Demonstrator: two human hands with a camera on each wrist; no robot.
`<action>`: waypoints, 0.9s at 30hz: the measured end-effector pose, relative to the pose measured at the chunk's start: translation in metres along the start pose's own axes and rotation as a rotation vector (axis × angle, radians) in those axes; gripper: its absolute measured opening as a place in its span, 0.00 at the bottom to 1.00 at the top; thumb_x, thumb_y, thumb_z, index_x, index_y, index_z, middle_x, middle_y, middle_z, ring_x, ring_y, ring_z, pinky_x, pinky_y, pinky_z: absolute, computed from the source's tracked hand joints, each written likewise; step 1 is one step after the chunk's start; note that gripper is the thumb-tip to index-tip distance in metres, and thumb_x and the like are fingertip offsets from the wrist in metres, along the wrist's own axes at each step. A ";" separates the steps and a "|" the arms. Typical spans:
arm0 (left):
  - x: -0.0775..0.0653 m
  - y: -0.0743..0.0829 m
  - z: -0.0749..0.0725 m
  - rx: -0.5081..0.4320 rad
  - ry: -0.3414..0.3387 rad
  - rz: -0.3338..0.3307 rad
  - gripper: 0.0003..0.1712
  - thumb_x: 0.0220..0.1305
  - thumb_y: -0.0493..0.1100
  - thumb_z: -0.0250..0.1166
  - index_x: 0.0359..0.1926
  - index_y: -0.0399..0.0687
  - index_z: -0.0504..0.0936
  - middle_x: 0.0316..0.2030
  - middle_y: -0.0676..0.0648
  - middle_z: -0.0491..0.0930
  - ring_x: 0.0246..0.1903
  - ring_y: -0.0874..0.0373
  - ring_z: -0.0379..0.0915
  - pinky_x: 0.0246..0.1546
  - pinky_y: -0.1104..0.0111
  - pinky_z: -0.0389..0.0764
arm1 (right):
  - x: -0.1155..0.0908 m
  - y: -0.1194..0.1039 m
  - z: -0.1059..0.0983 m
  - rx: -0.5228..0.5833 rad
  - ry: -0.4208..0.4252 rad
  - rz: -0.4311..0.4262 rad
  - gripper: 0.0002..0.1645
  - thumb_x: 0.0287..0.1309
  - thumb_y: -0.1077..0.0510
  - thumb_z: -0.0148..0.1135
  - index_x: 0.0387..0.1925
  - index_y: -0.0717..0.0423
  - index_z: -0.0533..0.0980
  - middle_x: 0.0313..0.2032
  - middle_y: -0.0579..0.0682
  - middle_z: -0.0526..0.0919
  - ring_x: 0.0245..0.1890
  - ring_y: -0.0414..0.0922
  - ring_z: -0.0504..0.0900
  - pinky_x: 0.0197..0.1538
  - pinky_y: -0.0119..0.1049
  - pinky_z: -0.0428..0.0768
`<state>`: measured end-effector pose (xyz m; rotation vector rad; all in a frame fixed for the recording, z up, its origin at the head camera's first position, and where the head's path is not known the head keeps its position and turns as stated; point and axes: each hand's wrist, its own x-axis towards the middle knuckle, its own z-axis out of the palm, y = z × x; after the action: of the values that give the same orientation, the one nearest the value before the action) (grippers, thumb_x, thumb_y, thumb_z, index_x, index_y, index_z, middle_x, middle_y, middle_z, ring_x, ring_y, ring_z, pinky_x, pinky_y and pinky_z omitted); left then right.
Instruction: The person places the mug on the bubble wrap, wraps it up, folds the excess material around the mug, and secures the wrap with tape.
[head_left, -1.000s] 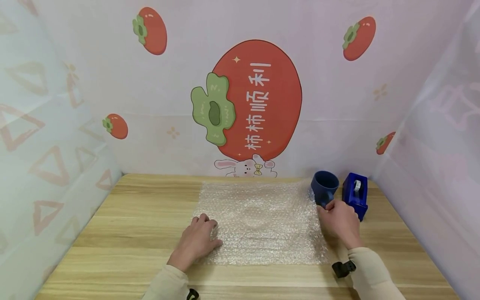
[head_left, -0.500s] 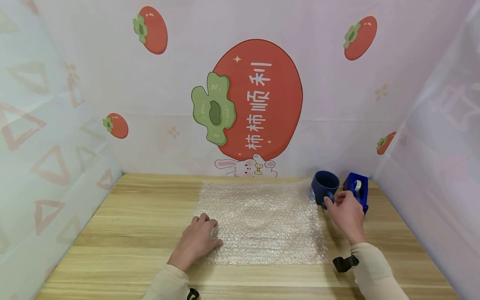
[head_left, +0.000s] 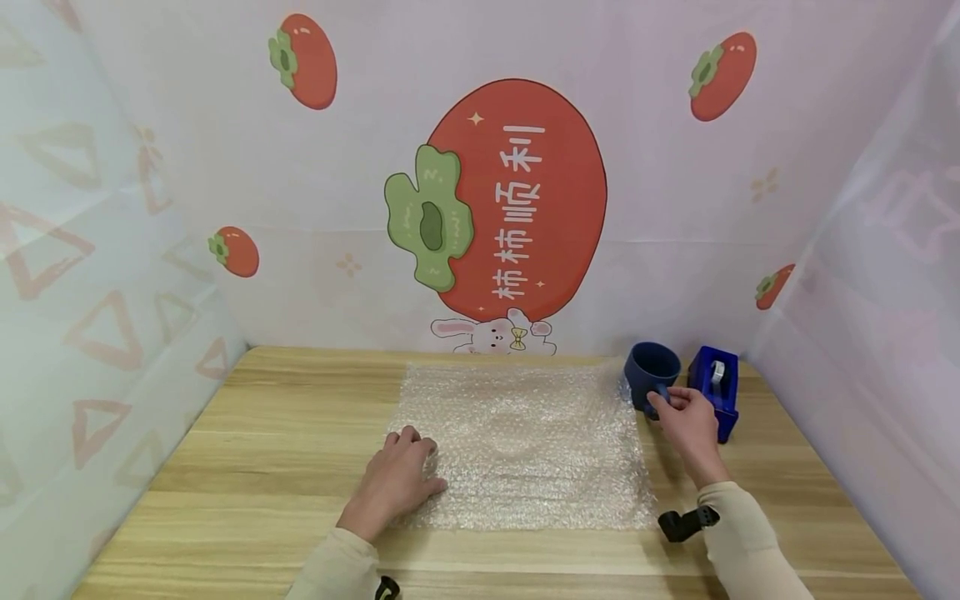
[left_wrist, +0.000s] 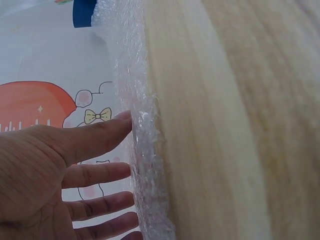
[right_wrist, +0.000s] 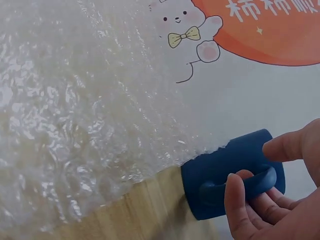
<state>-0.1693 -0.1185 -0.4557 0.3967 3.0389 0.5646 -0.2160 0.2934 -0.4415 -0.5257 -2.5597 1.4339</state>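
A blue mug (head_left: 643, 371) stands upright at the back right of the table, beside a sheet of clear bubble wrap (head_left: 517, 446) that lies flat. My right hand (head_left: 688, 423) grips the mug's handle (right_wrist: 260, 183). In the right wrist view the thumb lies on one side of that handle and fingers pass behind it, while another finger touches the mug near its rim. On the left side of the sheet rests my left hand (head_left: 395, 479), its fingertips on the wrap. The left wrist view shows those fingers (left_wrist: 100, 174) spread and nearly straight.
Just right of the mug sits a blue tape dispenser (head_left: 703, 379) with a roll in it, close to the right hand. The wooden table (head_left: 262, 467) meets a printed backdrop (head_left: 345, 292) at the back and both sides.
My right hand let its fingers spread a little up and right of the handle, then closed them on it again. The mug stays in place, and the left hand has not moved.
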 end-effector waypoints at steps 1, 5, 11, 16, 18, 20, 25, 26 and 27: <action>0.000 0.000 0.000 0.000 0.000 0.000 0.28 0.54 0.51 0.79 0.51 0.39 0.84 0.48 0.41 0.75 0.50 0.41 0.70 0.43 0.50 0.79 | 0.001 0.001 0.001 0.007 -0.004 0.007 0.35 0.71 0.46 0.60 0.64 0.69 0.67 0.52 0.66 0.81 0.39 0.53 0.88 0.34 0.29 0.80; 0.000 0.000 -0.001 0.001 0.001 0.002 0.28 0.55 0.50 0.79 0.51 0.39 0.84 0.48 0.41 0.75 0.50 0.42 0.70 0.42 0.50 0.79 | 0.004 0.006 0.004 0.059 -0.021 0.017 0.31 0.72 0.48 0.58 0.61 0.70 0.69 0.52 0.67 0.82 0.35 0.47 0.88 0.37 0.30 0.82; 0.000 0.001 0.000 0.005 -0.003 0.008 0.28 0.55 0.50 0.78 0.52 0.39 0.84 0.49 0.41 0.75 0.51 0.41 0.70 0.43 0.50 0.79 | 0.007 0.008 0.008 0.141 -0.027 0.009 0.26 0.74 0.48 0.56 0.54 0.70 0.72 0.47 0.64 0.85 0.32 0.42 0.86 0.40 0.34 0.84; 0.000 0.001 -0.001 0.006 -0.005 0.003 0.28 0.55 0.51 0.78 0.52 0.39 0.84 0.49 0.41 0.75 0.51 0.41 0.70 0.43 0.49 0.79 | 0.010 0.009 0.008 0.187 -0.028 0.007 0.28 0.76 0.45 0.52 0.52 0.70 0.74 0.39 0.55 0.86 0.32 0.40 0.85 0.40 0.32 0.84; 0.001 0.001 -0.001 0.007 -0.005 0.000 0.28 0.55 0.51 0.79 0.52 0.40 0.84 0.49 0.41 0.75 0.51 0.41 0.70 0.44 0.49 0.79 | 0.012 0.009 0.008 0.199 -0.025 0.007 0.29 0.77 0.44 0.50 0.52 0.70 0.74 0.37 0.52 0.85 0.32 0.38 0.84 0.39 0.31 0.84; 0.000 0.001 -0.001 0.005 -0.004 -0.001 0.28 0.55 0.51 0.79 0.52 0.40 0.84 0.48 0.41 0.75 0.51 0.41 0.70 0.43 0.49 0.79 | 0.013 0.010 0.008 0.213 -0.025 0.010 0.30 0.77 0.44 0.49 0.52 0.71 0.75 0.36 0.51 0.85 0.33 0.36 0.83 0.39 0.30 0.84; 0.000 0.000 0.000 -0.001 -0.002 -0.001 0.28 0.55 0.50 0.79 0.52 0.40 0.84 0.48 0.42 0.75 0.50 0.42 0.70 0.43 0.50 0.78 | 0.014 0.010 0.008 0.237 -0.031 0.022 0.30 0.78 0.45 0.48 0.51 0.73 0.75 0.33 0.47 0.83 0.33 0.33 0.81 0.38 0.29 0.83; 0.000 0.000 0.000 -0.001 -0.002 -0.001 0.28 0.55 0.51 0.79 0.52 0.40 0.84 0.48 0.42 0.75 0.50 0.42 0.70 0.43 0.50 0.78 | 0.014 0.011 0.008 0.243 -0.033 0.024 0.30 0.78 0.45 0.49 0.51 0.73 0.75 0.32 0.47 0.83 0.32 0.33 0.81 0.38 0.29 0.83; 0.000 0.000 0.000 0.000 0.000 0.000 0.28 0.55 0.51 0.79 0.52 0.40 0.84 0.48 0.42 0.75 0.50 0.42 0.70 0.43 0.50 0.78 | 0.015 0.011 0.008 0.247 -0.035 0.026 0.30 0.78 0.45 0.48 0.51 0.73 0.75 0.32 0.46 0.83 0.32 0.33 0.81 0.38 0.29 0.83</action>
<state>-0.1692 -0.1182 -0.4559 0.3961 3.0389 0.5639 -0.2293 0.2982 -0.4554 -0.4998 -2.3602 1.7505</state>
